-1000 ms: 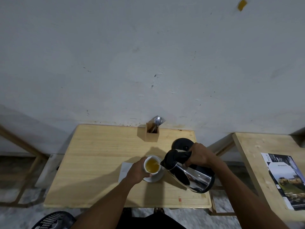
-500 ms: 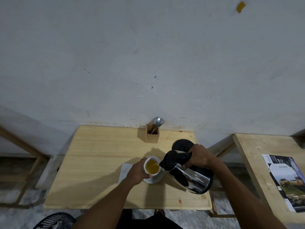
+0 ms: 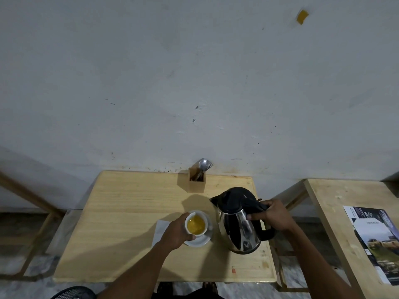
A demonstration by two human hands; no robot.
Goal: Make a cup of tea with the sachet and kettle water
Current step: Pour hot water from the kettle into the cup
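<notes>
Tea poured: kettle upright, cup held on its saucer.

The right hand (image 3: 272, 216) grips the black handle of the steel electric kettle (image 3: 238, 221), which stands nearly upright just right of the cup. The left hand (image 3: 176, 231) wraps around the white cup (image 3: 195, 224), full of amber tea, sitting on a white saucer (image 3: 199, 240) near the middle of the wooden table (image 3: 121, 212). A white napkin (image 3: 160, 228) lies partly under the left hand. A wooden cutlery holder (image 3: 196, 182) with spoons stands at the table's far edge by the wall.

White cup (image 3: 195, 224) of amber tea on saucer (image 3: 201, 240), steel kettle (image 3: 238, 228) upright just right
</notes>
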